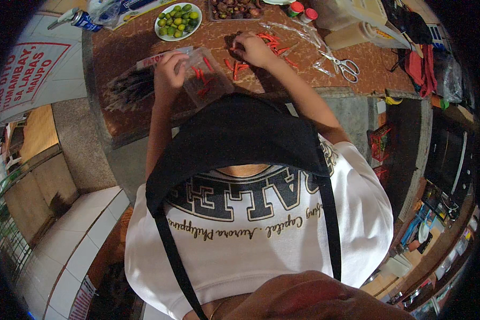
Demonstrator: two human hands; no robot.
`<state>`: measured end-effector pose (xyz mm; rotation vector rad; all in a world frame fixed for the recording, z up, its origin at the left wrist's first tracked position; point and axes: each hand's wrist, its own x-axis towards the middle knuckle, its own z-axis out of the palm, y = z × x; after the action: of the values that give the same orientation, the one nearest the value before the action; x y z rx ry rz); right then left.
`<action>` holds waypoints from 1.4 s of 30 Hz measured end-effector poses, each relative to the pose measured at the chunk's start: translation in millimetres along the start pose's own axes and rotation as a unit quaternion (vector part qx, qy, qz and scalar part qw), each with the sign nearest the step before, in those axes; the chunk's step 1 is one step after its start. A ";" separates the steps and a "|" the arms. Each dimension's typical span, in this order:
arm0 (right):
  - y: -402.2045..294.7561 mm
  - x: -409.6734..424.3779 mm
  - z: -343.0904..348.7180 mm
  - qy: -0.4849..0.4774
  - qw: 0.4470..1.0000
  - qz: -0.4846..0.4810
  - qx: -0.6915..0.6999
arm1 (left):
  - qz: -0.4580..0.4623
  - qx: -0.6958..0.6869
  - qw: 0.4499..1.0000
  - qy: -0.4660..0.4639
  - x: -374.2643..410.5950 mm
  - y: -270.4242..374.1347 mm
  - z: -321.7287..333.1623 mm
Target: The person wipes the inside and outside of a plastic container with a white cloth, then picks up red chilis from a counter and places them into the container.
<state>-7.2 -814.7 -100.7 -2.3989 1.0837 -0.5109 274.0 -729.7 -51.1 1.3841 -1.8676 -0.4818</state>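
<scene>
My left hand (170, 68) grips the left rim of a clear plastic container (220, 78) on the brown tabletop. Several red chili peppers (200, 74) lie inside it. Right of the container, my right hand (253, 49) is over the table with its fingertips drawn together; whether a chili is between them is too small to tell. Just below that hand lies a small group of loose red chilies (236, 68). A larger heap of chilies (269, 40) spreads beyond my right wrist. Beside my left hand rests a dark bundle in clear plastic (132, 86), partly hidden.
Farther back are a white plate (157, 32) of green calamansi and a tray of dark shallots (236, 9). Red-capped jars (302, 12), scissors (344, 66), clear plastic strips (300, 32) and a squeeze bottle (350, 37) occupy the right. A spray bottle (82, 19) lies far left.
</scene>
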 end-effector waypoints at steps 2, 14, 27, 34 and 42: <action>0.9 1.6 1.5 -0.066 0.996 -0.042 0.032 | 0.017 0.018 1.000 0.010 -1.1 1.7 -0.8; -7.3 -29.7 2.4 -0.050 0.982 -0.151 -0.106 | -0.030 0.025 0.999 -0.008 -9.2 14.4 -9.2; -30.3 -19.3 -3.9 0.078 0.989 0.045 -0.118 | -0.033 -0.018 0.999 -0.014 -6.0 21.2 -6.8; -63.9 -19.5 12.9 -0.096 0.970 0.200 -0.102 | -0.054 -0.003 0.998 -0.030 -12.8 13.5 -2.2; -54.7 -16.7 28.0 -0.050 0.978 0.183 -0.089 | -0.085 -0.016 0.995 -0.046 -15.5 25.2 -3.4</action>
<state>29.4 -762.7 -96.5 -2.2627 1.5378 -0.1712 262.4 -706.2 -37.1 1.5300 -1.8137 -0.6668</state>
